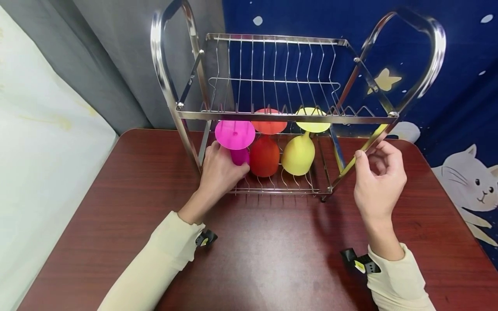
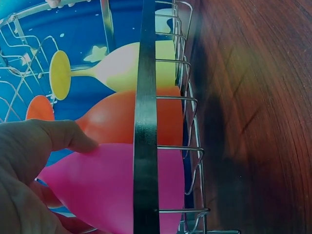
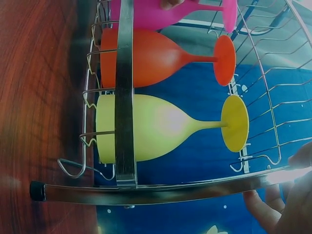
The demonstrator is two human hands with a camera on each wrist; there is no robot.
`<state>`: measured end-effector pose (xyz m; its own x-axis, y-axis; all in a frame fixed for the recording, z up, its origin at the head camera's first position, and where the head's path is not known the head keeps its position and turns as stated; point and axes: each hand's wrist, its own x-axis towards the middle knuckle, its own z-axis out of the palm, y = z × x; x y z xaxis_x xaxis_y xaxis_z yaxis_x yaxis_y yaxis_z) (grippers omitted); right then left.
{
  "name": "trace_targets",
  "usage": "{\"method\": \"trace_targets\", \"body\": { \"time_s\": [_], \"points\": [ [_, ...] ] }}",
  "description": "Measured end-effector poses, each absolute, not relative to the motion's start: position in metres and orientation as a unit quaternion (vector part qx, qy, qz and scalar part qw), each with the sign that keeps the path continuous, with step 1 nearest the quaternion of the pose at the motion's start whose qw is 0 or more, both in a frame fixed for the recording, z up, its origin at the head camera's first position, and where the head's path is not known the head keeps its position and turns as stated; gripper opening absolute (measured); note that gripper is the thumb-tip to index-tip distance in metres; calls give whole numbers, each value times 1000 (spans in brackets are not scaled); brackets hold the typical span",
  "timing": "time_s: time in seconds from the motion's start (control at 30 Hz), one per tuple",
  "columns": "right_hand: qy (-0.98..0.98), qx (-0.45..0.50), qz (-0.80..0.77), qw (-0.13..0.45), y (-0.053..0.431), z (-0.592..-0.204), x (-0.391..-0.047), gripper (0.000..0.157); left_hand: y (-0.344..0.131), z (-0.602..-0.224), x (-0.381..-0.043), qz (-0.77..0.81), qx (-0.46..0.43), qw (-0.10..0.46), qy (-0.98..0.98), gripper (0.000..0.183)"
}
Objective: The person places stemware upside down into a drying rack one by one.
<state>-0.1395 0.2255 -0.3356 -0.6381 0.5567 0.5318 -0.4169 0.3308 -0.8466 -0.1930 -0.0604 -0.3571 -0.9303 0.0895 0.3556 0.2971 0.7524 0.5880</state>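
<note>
Upside down on the lower tier of a metal dish rack [image 1: 249,115] stand a pink wine glass [image 1: 235,134], an orange-red wine glass [image 1: 264,157] and a yellow wine glass [image 1: 298,156], side by side. My left hand [image 1: 222,169] grips the pink one around its bowl, the thumb near the orange-red glass. In the left wrist view, the pink bowl [image 2: 107,185] sits behind the rack's front bar. At the rack's right side, my right hand [image 1: 378,185] pinches the slanted frame tube [image 3: 243,183] between thumb and fingers.
The rack's upper tier [image 1: 272,80] is wire with upright dividers, between two tall curved handles. It stands on a reddish-brown wooden table [image 1: 264,250]. Behind hang a grey curtain [image 1: 113,52] and a dark blue cloth [image 1: 404,47] with stars and a cat.
</note>
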Motion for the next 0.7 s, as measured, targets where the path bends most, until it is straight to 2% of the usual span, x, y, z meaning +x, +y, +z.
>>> {"method": "trace_targets", "body": {
  "time_s": [0.5, 0.7],
  "points": [
    [-701, -54, 572, 423, 224, -335, -139, 28, -59, -362, -200, -352, -49, 159, -921, 51],
    [-694, -52, 579, 425, 223, -335, -139, 28, -58, -361, -200, -355, -22, 137, -925, 65]
  ]
}}
